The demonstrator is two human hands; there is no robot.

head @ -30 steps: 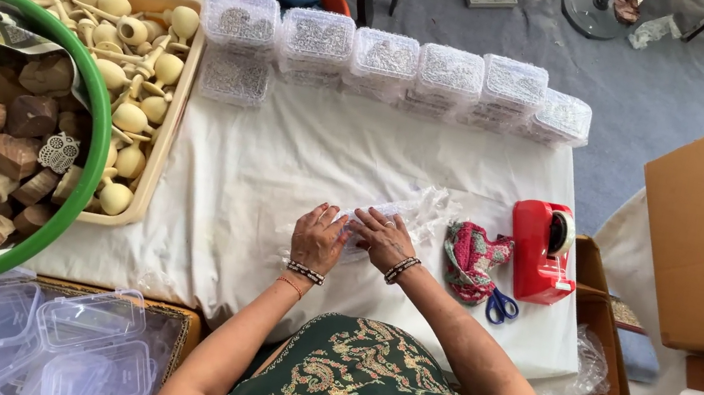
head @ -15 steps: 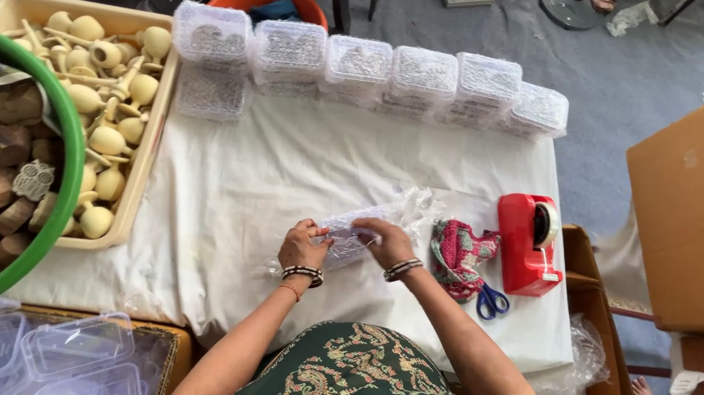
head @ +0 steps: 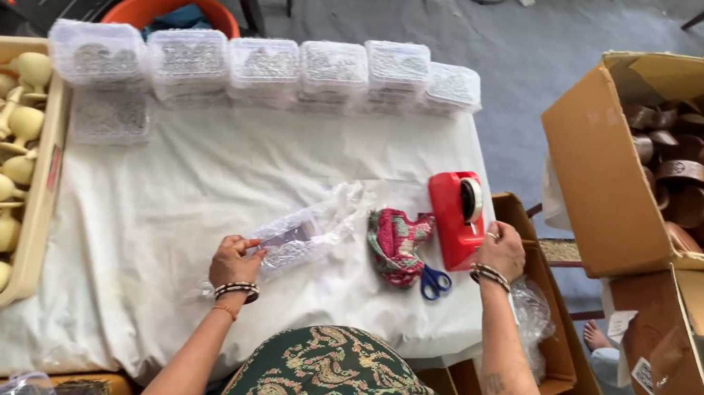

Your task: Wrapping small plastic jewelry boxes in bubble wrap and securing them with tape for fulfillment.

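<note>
At the frame's centre the left hand [head: 236, 261] pins a small clear packet [head: 292, 237], not yet taped, to the white worktop [head: 179, 196], while the right hand [head: 502, 250] curls around the red tape dispenser [head: 457, 216], beside finished boxes [head: 264, 68].

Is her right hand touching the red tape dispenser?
Touching. In the head view, the right hand rests its fingers against the side of the red tape dispenser, with no gap showing between them.
</note>
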